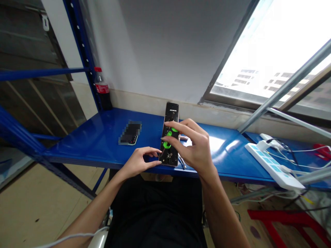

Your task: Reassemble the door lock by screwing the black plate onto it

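Observation:
A long black panel (171,112) with small fittings and a white label lies lengthwise on the blue shelf, just in front of me. My left hand (139,160) pinches its lower left edge between thumb and fingers. Over the middle of the panel, my right hand (192,141) has its thumb and forefinger closed around a bright green object (167,144) with rounded parts. My fingers cover some of that object, so its exact kind does not show. Beside the panel, partly behind my right hand, lie thin metallic tools (182,162).
A phone (129,133) lies on the blue shelf (152,120) to the left. A cola bottle (102,89) stands in the back left corner. At right are a white power strip (271,165) with cables and a slanted metal pole (279,88). A red stool (279,217) is below.

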Tool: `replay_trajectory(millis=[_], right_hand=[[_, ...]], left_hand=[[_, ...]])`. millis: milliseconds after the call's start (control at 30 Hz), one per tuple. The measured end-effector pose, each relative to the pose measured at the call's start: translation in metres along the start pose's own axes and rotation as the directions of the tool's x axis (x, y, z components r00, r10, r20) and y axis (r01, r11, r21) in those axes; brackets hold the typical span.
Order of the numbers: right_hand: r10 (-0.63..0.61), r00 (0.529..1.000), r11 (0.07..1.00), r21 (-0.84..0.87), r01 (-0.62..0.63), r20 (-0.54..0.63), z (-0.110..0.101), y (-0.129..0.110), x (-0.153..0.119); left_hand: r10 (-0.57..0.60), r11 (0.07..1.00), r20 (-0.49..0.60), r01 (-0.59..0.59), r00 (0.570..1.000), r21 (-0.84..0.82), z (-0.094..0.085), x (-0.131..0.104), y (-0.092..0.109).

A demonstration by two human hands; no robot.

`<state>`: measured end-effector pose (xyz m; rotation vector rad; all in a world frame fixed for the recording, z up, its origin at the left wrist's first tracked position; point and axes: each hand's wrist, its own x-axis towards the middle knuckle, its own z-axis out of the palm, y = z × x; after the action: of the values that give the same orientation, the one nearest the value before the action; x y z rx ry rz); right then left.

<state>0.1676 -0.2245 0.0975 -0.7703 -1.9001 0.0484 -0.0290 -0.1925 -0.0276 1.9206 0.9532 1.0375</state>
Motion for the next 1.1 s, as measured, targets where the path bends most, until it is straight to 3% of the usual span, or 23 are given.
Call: replay_trajectory(millis=[67,233,300,433,500,633,733,867,1033,1100], right_hand=[[0.004,1.000,0.999,-0.053,-0.005,-0.019,-0.0004,0.0030,-0.0001],[0.007,0.978,0.992,0.123,-0.033,0.209,-0.0027,0.0062,0.0019],[-0.001,0.984,0.991,0.129,-0.022,0.176,-0.0023,0.0079,0.0028],[-0.022,1.000,0.999,-0.030,0.021,-0.017,-0.0013,0.0110,0.0046],[-0.013,1.000,0.999,-0.038,0.013,0.011,-0.0027,0.0113,0.0048],[-0.019,0.985,0.993,0.116,-0.001,0.171,-0.0059,0.0103,0.0029],[-0.017,0.992,0.990,0.143,0.000,0.122,-0.0047,0.0105,0.0015],[-0.023,1.000,1.000,0.015,0.023,0.016,-0.0033,0.0107,0.0016],[-0.045,0.981,0.990,0.139,0.020,0.186,-0.0077,0.0060,-0.0002],[-0.075,0.983,0.982,0.183,0.043,0.169,-0.0067,0.0036,-0.0017]], left_hand=[[-0.004,1.000,0.007,0.004,1.000,0.003,-0.0005,0.0003,-0.0005],[-0.009,1.000,0.014,0.008,1.000,0.018,-0.0023,0.0011,-0.0017],[-0.013,1.000,0.019,0.012,1.000,0.027,-0.0028,0.0014,-0.0019],[-0.016,0.999,0.021,0.015,1.000,0.031,-0.0031,0.0015,-0.0022],[-0.018,0.999,0.022,0.017,1.000,0.031,-0.0029,0.0015,-0.0024],[-0.017,0.999,0.021,0.017,1.000,0.040,-0.0026,0.0013,-0.0030],[-0.020,0.999,0.018,0.019,1.000,0.048,-0.0032,0.0010,-0.0028],[-0.027,0.999,0.021,0.026,0.999,0.047,-0.0037,0.0009,-0.0015],[-0.022,0.999,0.018,0.021,1.000,0.047,-0.0023,0.0013,-0.0012],[-0.017,0.999,0.015,0.016,1.000,0.048,-0.0015,0.0010,-0.0014]])
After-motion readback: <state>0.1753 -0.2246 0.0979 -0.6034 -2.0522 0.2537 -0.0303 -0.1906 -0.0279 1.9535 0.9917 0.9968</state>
